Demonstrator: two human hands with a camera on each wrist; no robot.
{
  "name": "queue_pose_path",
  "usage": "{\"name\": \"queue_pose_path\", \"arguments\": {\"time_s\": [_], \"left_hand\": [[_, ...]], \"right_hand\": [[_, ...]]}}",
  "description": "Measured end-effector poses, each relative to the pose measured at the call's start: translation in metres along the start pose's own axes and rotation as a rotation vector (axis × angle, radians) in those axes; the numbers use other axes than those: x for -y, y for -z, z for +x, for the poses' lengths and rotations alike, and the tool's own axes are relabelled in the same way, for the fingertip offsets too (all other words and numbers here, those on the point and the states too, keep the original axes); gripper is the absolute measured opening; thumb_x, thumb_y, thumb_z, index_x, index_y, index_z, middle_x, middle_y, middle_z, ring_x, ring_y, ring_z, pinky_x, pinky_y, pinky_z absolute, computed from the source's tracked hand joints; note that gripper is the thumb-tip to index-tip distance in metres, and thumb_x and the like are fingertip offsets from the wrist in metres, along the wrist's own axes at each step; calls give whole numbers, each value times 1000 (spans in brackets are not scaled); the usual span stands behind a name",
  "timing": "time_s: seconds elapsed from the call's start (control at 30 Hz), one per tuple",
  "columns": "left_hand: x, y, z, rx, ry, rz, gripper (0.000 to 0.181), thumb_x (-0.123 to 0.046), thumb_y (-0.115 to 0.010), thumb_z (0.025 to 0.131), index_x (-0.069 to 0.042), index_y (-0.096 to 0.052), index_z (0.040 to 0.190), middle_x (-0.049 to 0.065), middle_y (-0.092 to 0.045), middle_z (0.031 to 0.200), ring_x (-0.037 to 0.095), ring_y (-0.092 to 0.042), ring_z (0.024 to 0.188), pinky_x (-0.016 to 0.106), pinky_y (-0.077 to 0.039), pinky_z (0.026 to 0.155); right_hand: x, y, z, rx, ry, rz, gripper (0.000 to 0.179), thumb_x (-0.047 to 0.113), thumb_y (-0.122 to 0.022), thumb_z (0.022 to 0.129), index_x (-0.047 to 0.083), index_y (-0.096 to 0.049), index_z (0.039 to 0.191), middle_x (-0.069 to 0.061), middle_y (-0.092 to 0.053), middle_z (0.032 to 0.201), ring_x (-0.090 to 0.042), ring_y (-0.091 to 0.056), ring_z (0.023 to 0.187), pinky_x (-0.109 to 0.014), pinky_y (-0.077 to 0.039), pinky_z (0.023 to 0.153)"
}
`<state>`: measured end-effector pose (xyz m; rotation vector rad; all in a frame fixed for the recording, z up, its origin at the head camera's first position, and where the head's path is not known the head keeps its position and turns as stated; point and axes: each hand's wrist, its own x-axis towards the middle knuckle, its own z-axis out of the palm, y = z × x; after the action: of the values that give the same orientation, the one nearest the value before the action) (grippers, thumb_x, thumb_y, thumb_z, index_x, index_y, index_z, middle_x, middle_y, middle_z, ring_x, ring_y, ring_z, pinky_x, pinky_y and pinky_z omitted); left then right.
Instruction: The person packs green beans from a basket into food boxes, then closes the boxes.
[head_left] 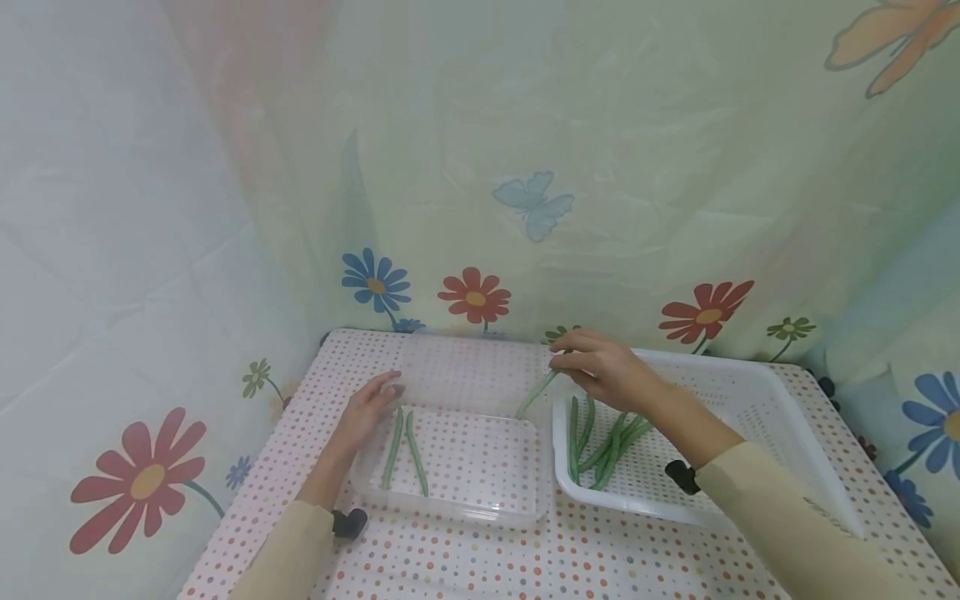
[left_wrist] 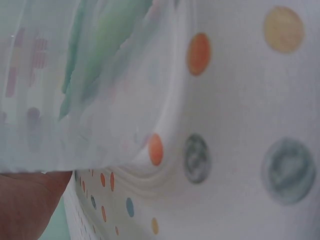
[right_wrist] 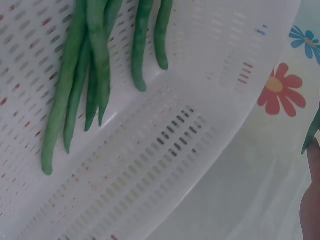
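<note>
A green bean [head_left: 537,393] hangs slanting from my right hand [head_left: 609,371], pinched by its upper end above the right side of a clear plastic container [head_left: 480,515]. Two green beans [head_left: 417,454] lie lengthwise in the left part of that container. My left hand [head_left: 367,410] rests at the container's left back corner, fingers extended; the left wrist view shows part of this hand [left_wrist: 30,205] beside the clear wall. Several green beans [right_wrist: 75,75] lie in a white perforated basket [head_left: 637,500] under my right forearm. The right wrist view catches the pinched bean's tip [right_wrist: 311,132] at its edge.
Behind the container its clear lid [head_left: 472,371] stands folded back. Container and basket sit side by side on a dotted tablecloth [head_left: 450,567]. A curtain [head_left: 420,167] printed with flowers and butterflies hangs behind the table and along its sides.
</note>
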<state>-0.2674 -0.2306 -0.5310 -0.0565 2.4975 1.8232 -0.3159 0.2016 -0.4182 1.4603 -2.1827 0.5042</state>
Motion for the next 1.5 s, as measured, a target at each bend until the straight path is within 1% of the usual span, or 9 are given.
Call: {"name": "queue_pose_path", "arguments": {"time_s": [0.17,0.3,0.47,0.77,0.93,1.1,1.3,1.4,1.5], "left_hand": [[-1,-1,-1,0,15,5,42,-40,-45,111,-33,-50,152,3,-56,155,28,-43,152,55,-27,128],[-2,-1,-1,3,18,6,43,-40,-44,111,-32,-49,153,4,-56,155,28,-43,152,56,-28,128],[-3,0,-2,2,13,10,43,-40,-44,111,-31,-50,153,5,-56,155,29,-43,151,55,-30,127],[-1,1,0,-1,12,21,41,-41,-45,110,-35,-51,151,4,-57,154,28,-43,152,56,-27,128],[1,1,1,-5,6,22,42,-41,-46,110,-33,-51,151,3,-58,153,29,-41,153,56,-27,128],[1,0,1,-9,-3,33,43,-40,-46,111,-30,-51,152,4,-59,153,30,-39,154,57,-27,128],[2,0,1,-14,2,24,40,-40,-46,111,-35,-52,150,3,-59,152,28,-39,154,56,-26,128],[2,-1,1,-11,3,16,39,-40,-46,111,-36,-53,149,3,-59,152,28,-39,154,56,-26,129],[2,0,0,-8,3,6,38,-39,-47,111,-36,-53,148,3,-60,151,27,-39,154,56,-25,129]], "right_hand": [[6,-9,10,-2,13,35,26,-7,-79,85,9,-81,105,-9,-74,110,-27,-68,104,-41,-63,83],[12,-12,16,16,-3,33,27,-7,-81,84,9,-81,106,-7,-74,109,-26,-67,105,-41,-63,84],[17,-15,23,74,-20,24,25,-2,-80,87,11,-81,109,-2,-74,109,-21,-67,104,-38,-62,89],[27,-26,32,205,18,-27,29,-3,-80,86,15,-80,109,1,-76,108,-18,-70,107,-34,-62,95],[34,-33,41,244,73,-40,27,-3,-79,87,17,-80,106,4,-77,106,-17,-71,106,-31,-62,91],[40,-40,51,300,91,-18,25,-1,-78,89,18,-80,106,5,-77,107,-15,-69,107,-29,-62,91],[47,-49,62,328,123,-31,22,2,-76,92,19,-80,104,7,-76,106,-13,-69,106,-26,-61,90],[52,-53,67,362,107,-40,22,5,-77,93,21,-81,107,7,-76,108,-12,-69,109,-25,-61,92],[58,-58,72,415,83,-46,23,8,-76,94,23,-81,111,8,-76,112,-12,-68,113,-24,-59,95]]}}
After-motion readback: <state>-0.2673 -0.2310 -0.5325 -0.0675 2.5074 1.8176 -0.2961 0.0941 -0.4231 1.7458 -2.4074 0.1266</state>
